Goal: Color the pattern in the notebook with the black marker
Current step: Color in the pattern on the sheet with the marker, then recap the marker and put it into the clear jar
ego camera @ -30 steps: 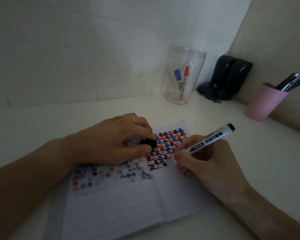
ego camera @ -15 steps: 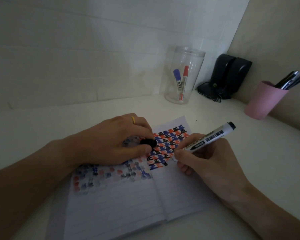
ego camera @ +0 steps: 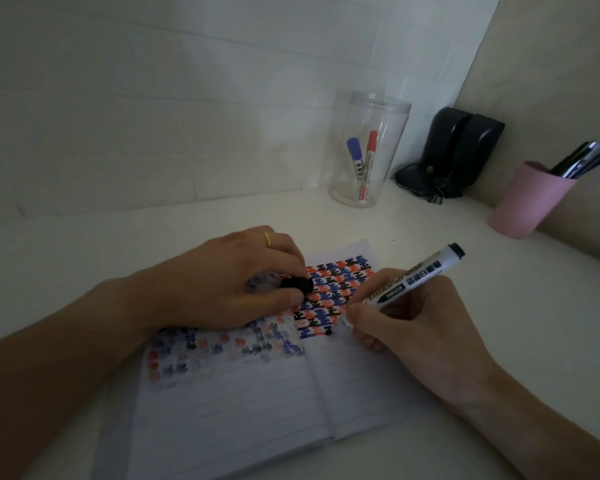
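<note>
Holding the black marker (ego camera: 409, 279) pinched tight in my right grip (ego camera: 406, 327), I have its tip down on the pattern (ego camera: 329, 299) at the notebook (ego camera: 257, 393) page just left of my fingers. My left grip (ego camera: 229, 289), closed around the marker's black cap (ego camera: 297, 284), presses the page flat on the bench (ego camera: 465, 244).

Print on the black marker (ego camera: 407, 279) is too blurred to read.

notebook (ego camera: 243, 403): lined matt paper. marker (ego camera: 413, 277): smooth white plastic, printed label. jar (ego camera: 369, 150) at 12 o'clock: clear glossy plastic. cup (ego camera: 523, 202) at 2 o'clock: matt pink. desk (ego camera: 118, 244): smooth matt white.
</note>
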The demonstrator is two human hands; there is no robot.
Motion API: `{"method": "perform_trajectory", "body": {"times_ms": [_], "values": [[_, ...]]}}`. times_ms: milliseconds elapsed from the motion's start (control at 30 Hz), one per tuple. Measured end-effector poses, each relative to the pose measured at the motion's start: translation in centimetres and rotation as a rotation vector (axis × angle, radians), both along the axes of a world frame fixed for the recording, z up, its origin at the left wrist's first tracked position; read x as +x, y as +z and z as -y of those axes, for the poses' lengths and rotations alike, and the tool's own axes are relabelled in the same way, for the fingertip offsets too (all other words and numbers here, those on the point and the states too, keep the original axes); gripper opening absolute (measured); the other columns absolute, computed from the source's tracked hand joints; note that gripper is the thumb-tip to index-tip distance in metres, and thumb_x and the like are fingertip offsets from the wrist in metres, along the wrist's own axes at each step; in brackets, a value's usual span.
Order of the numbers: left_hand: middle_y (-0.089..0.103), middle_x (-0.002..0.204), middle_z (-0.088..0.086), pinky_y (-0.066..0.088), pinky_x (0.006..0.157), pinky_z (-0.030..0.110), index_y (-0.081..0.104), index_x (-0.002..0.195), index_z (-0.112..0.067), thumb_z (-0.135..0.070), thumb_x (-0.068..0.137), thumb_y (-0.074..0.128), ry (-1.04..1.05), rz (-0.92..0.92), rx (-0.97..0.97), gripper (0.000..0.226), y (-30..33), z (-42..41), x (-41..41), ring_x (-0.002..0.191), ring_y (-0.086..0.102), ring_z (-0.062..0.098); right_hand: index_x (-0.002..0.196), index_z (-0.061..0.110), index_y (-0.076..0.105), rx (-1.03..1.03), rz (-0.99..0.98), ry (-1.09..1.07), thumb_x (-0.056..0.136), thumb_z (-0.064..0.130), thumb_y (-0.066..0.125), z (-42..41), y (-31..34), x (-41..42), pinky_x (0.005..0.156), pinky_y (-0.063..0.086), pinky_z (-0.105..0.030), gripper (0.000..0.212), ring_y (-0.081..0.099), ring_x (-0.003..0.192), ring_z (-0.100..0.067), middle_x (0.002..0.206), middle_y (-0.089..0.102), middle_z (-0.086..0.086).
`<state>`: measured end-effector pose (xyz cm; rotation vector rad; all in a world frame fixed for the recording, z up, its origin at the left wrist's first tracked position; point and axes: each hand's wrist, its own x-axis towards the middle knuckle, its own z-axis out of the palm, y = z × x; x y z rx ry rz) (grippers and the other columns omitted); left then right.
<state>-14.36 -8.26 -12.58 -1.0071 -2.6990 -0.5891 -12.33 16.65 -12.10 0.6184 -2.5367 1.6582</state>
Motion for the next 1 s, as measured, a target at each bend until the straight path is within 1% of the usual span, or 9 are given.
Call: {"method": "perform_trajectory", "body": {"times_ms": [67, 167, 300, 367, 467, 633, 700, 800, 1000], "values": [[0.064, 0.120, -0.016, 0.051, 0.091, 0.035, 0.070, 0.119, -0.031, -0.047, 0.099, 0.054, -0.001, -0.003, 0.000, 0.030, 0.0, 0.0, 0.0, 0.111, 0.058, 0.006, 0.070, 0.015, 0.074, 0.010, -0.010, -0.041, 0.070, 0.016, 0.077, 0.0, -0.1, -0.1, 0.058, 0.060, -0.046, 0.003, 0.068, 0.063, -0.036, 0.065, 0.072, -0.010], [0.064, 0.120, -0.016, 0.051, 0.092, 0.036, 0.070, 0.119, -0.031, -0.048, 0.098, 0.054, -0.001, 0.000, 0.003, 0.031, 0.0, 0.1, 0.0, 0.111, 0.058, 0.006, 0.067, 0.014, 0.073, -0.001, -0.001, -0.076, 0.067, 0.017, 0.075, -0.1, -0.3, -0.3, 0.054, 0.056, -0.039, 0.004, 0.064, 0.055, -0.027, 0.061, 0.069, -0.012], [0.064, 0.119, -0.015, 0.051, 0.092, 0.036, 0.071, 0.119, -0.031, -0.048, 0.098, 0.052, -0.003, 0.009, 0.008, 0.033, 0.2, -0.1, 0.1, 0.111, 0.058, 0.005, 0.067, 0.010, 0.073, -0.032, 0.037, -0.061, 0.073, 0.008, 0.074, -0.1, -0.3, -0.5, 0.051, 0.051, -0.031, 0.007, 0.060, 0.053, -0.018, 0.058, 0.067, -0.013], [0.065, 0.118, -0.014, 0.052, 0.091, 0.036, 0.071, 0.118, -0.029, -0.048, 0.098, 0.052, -0.006, 0.008, 0.008, 0.033, 0.2, -0.2, 0.2, 0.110, 0.058, 0.006, 0.068, 0.008, 0.073, -0.128, 0.101, -0.071, 0.076, 0.004, 0.073, -0.3, -0.1, -0.8, 0.051, 0.050, -0.027, 0.010, 0.061, 0.053, -0.015, 0.056, 0.067, -0.007], [0.065, 0.118, -0.013, 0.052, 0.090, 0.037, 0.071, 0.118, -0.028, -0.045, 0.099, 0.056, -0.006, 0.002, 0.007, 0.030, 0.1, -0.2, 0.1, 0.109, 0.058, 0.007, 0.071, 0.006, 0.073, -0.276, 0.198, -0.093, 0.080, 0.004, 0.070, -1.1, 0.5, -1.8, 0.054, 0.045, -0.029, 0.010, 0.057, 0.056, -0.017, 0.059, 0.064, -0.007], [0.064, 0.119, -0.013, 0.051, 0.092, 0.037, 0.069, 0.121, -0.029, -0.044, 0.100, 0.057, 0.012, -0.008, -0.001, 0.029, 0.1, 0.0, 0.1, 0.110, 0.058, 0.007, 0.086, 0.006, 0.069, -0.527, 0.194, -0.007, 0.087, 0.000, 0.063, -1.3, 1.7, -2.6, 0.053, 0.043, -0.025, 0.009, 0.051, 0.059, -0.018, 0.064, 0.058, -0.008], [0.064, 0.119, -0.013, 0.051, 0.092, 0.036, 0.070, 0.120, -0.029, -0.044, 0.100, 0.056, 0.016, -0.006, -0.004, 0.029, 0.1, -0.1, 0.2, 0.110, 0.057, 0.007, 0.091, 0.007, 0.067, -0.611, 0.217, 0.050, 0.082, 0.005, 0.067, -0.8, 1.6, -2.7, 0.056, 0.048, -0.024, 0.009, 0.056, 0.061, -0.017, 0.067, 0.061, -0.008], [0.064, 0.119, -0.014, 0.051, 0.091, 0.035, 0.070, 0.119, -0.030, -0.047, 0.100, 0.055, 0.024, -0.003, -0.006, 0.029, 0.2, -0.2, 0.2, 0.109, 0.058, 0.005, 0.098, 0.007, 0.071, -0.671, 0.292, 0.046, 0.077, 0.014, 0.069, -0.3, 1.0, -2.8, 0.063, 0.052, -0.025, 0.023, 0.066, 0.068, -0.017, 0.076, 0.073, -0.010], [0.066, 0.117, -0.015, 0.053, 0.090, 0.035, 0.071, 0.116, -0.030, -0.049, 0.098, 0.052, 0.076, -0.004, 0.013, 0.032, 0.3, -0.7, 0.6, 0.107, 0.060, 0.004, 0.115, 0.005, 0.072, -0.660, 0.326, 0.020, 0.085, 0.027, 0.059, -0.7, 0.3, -3.3, 0.082, 0.058, -0.035, 0.039, 0.075, 0.097, -0.030, 0.107, 0.078, -0.020]]}}
